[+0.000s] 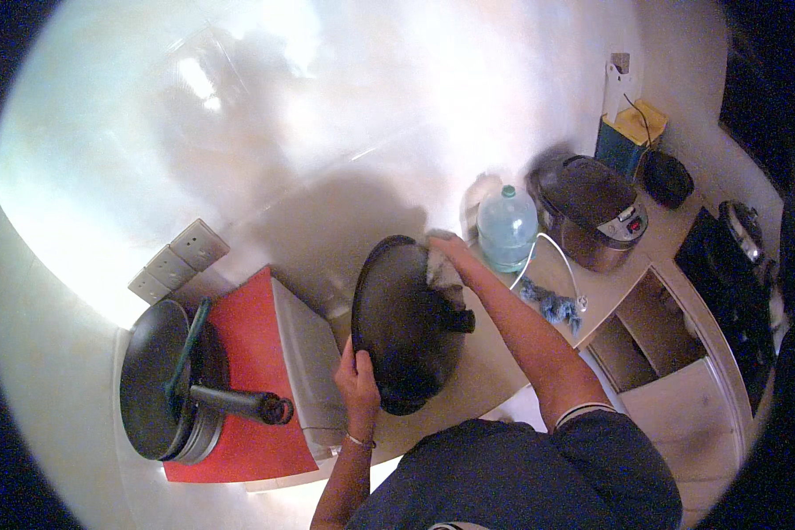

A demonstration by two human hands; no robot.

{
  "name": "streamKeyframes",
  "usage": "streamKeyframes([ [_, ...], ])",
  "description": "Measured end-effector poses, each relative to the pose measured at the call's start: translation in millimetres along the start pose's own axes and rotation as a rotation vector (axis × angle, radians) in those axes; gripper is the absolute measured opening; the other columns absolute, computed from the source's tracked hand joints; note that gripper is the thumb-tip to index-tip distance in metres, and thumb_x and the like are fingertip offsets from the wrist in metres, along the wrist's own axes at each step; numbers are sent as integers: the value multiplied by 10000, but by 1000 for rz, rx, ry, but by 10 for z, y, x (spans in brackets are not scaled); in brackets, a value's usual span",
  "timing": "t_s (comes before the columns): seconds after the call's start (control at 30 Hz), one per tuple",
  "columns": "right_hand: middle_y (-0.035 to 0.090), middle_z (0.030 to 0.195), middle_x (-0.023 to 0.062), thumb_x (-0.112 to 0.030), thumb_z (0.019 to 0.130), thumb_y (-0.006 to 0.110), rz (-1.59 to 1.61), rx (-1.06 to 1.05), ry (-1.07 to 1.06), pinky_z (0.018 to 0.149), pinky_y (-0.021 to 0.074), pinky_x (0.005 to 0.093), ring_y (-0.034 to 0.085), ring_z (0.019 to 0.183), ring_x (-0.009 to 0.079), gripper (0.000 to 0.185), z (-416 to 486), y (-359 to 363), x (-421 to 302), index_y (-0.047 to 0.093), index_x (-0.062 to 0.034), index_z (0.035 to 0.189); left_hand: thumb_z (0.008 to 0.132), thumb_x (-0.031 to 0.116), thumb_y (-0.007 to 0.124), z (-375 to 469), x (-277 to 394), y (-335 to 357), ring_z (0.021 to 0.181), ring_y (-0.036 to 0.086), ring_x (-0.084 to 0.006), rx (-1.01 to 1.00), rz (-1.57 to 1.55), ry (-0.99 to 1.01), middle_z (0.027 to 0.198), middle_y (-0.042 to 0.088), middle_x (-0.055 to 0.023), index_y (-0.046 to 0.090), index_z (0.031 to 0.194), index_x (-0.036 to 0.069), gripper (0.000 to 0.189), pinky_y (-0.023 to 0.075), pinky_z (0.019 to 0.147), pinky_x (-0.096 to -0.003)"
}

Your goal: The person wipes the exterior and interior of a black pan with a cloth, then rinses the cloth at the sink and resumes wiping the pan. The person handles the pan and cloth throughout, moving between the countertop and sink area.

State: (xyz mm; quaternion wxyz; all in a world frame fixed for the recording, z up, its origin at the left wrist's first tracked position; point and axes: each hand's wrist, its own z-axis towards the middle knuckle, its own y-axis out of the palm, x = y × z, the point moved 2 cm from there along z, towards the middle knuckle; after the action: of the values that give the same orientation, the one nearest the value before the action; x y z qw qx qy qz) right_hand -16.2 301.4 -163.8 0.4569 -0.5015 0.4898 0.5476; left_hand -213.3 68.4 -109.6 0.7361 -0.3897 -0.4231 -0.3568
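A large round black pan (404, 318), possibly a wok, is tilted on edge in front of me. A short dark stub sticks out from its right side. My left hand (360, 381) grips the pan's lower left rim, with the thumb on the near side. At the upper right of the pan, my right hand (447, 248) presses a pale, crumpled cloth (442, 268) against it. The fingers of that hand are partly hidden by the cloth and by blur.
Left stands a red-topped box or appliance (252, 384) bearing stacked frying pans (156, 384), below wall sockets (179, 258). To the right are a water bottle (507, 228), a white cable (556, 242), a blue cloth (550, 305), a rice cooker (589, 212), a stove (722, 285) and an open cabinet (649, 331).
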Motion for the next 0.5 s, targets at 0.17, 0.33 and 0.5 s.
streamKeyframes([
  [0.17,627,1082,120,-379,876,515,547,-108,25,879,467,385,596,967,280,426,-230,-319,170,595,-54,1140,913,139,455,-88,-168,26,960,555,-184,27,-162,50,1082,609,-122,503,1226,-56,371,432,854,-295],
  [0.33,543,1240,143,-434,944,405,1136,-131,35,1001,396,409,527,1121,302,531,-703,-617,-141,456,-35,1290,912,125,440,-144,-244,23,975,549,-184,26,-32,17,1095,599,-120,500,1227,-57,368,426,873,-295],
  [0.5,480,1313,147,-396,974,344,1271,-374,-143,1046,348,439,472,1192,302,518,-1114,-686,-581,405,-23,1328,916,104,429,-116,-69,116,982,544,-163,-64,-198,35,1098,591,-104,503,1224,-56,355,422,876,-277],
])
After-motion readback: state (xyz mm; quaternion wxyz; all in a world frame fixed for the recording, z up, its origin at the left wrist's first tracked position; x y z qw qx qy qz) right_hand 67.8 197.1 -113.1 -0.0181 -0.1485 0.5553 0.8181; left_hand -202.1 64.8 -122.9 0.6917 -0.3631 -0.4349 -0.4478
